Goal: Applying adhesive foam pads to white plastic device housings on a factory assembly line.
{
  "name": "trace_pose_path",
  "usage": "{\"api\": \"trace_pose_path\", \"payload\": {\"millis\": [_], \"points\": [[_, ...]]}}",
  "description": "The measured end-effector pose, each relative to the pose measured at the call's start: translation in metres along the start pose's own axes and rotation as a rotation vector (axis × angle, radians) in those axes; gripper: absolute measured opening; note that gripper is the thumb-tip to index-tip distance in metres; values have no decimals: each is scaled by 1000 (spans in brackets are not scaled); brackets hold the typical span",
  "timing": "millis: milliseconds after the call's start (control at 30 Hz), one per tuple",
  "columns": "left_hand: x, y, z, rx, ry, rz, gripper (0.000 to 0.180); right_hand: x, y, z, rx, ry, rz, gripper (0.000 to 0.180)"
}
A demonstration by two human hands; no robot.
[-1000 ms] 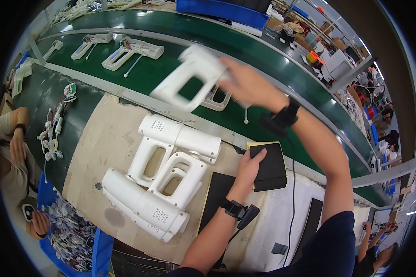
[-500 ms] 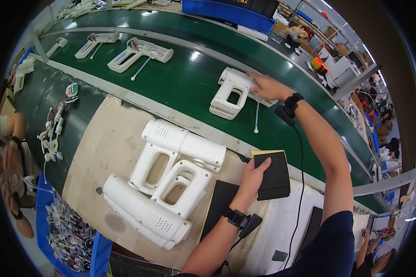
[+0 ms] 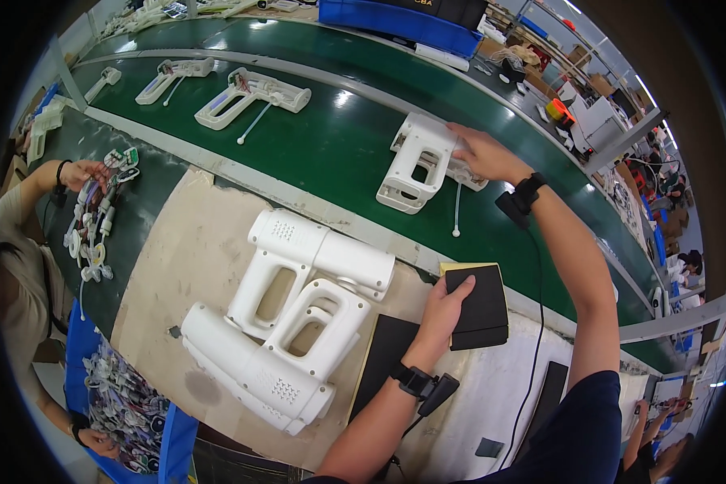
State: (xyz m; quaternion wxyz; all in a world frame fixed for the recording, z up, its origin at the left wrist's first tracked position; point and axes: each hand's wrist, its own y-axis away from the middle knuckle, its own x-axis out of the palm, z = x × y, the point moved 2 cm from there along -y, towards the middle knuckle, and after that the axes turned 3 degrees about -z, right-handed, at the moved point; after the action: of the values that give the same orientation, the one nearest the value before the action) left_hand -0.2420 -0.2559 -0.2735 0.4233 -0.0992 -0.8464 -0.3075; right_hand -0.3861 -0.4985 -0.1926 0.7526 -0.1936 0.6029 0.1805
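Observation:
My left hand [image 3: 437, 319] grips a small stack of black rectangular pads [image 3: 482, 310] with a yellow layer showing at the edge, thumb on top. Out over the green conveyor belt, my right hand [image 3: 492, 155] is closed on the upper end of a white gun-shaped plastic housing [image 3: 418, 149]; its fingertips are partly hidden behind it. A thin tube with a white ball tip [image 3: 457, 211] hangs from an open half shell beside that housing. In front of me, several white gun-shaped housings [image 3: 294, 310] lie together on a cardboard sheet [image 3: 157, 282].
Open half shells with wiring [image 3: 254, 97] ride the belt at the left. More black pads [image 3: 385, 355] lie beside my left wrist. On the left, another person's hand [image 3: 85, 173] touches a wired parts bundle [image 3: 97, 222], above a blue bin [image 3: 173, 452] of similar parts.
My right hand and the housing in it have shifted slightly right and tilted; the belt's half shells have moved right too. The other person's hands have reached the parts bundle and the bin.

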Motion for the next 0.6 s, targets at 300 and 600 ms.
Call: {"api": "trace_pose_path", "payload": {"millis": [300,600], "points": [[-4,-3,5,4,15,14,29,14,8,-1,4,-31,61,58],[-2,-5,9,30,-42,-21,30,47,28,-19,110,55,39,73]]}}
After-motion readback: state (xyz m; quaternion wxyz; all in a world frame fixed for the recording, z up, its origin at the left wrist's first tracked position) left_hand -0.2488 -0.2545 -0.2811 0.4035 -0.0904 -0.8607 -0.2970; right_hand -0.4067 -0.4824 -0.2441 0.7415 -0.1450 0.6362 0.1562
